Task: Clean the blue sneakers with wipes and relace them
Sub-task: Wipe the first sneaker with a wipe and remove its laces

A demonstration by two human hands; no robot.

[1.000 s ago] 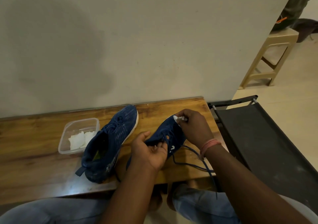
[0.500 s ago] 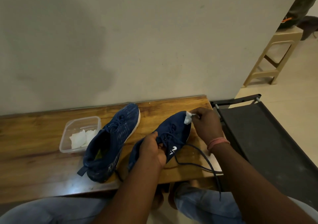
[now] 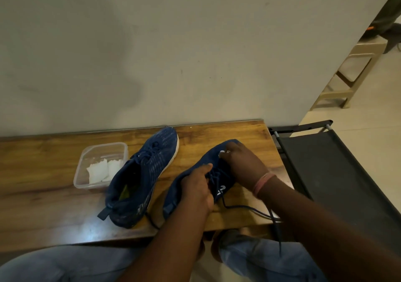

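The loose lace [image 3: 249, 208] of the right-hand sneaker [image 3: 195, 173] trails off the desk [image 3: 43, 205] edge, so a hard rub could snag it or slide the shoe. The left hand [image 3: 196, 189] curls around that sneaker's collar, steadying it on the desk. The right hand [image 3: 243, 162] pinches a white wipe [image 3: 222, 152] against its toe, while the other sneaker [image 3: 143, 173] lies beside it.

Two navy sneakers [image 3: 143, 173] [image 3: 208, 162] with white soles and pale knit flecks are seen on a brown wood-grain table [image 3: 43, 195]. At nine o'clock, white wipes [image 3: 101, 170] are held in a clear container [image 3: 86, 158]. A pink band [image 3: 262, 182] is worn at three o'clock.
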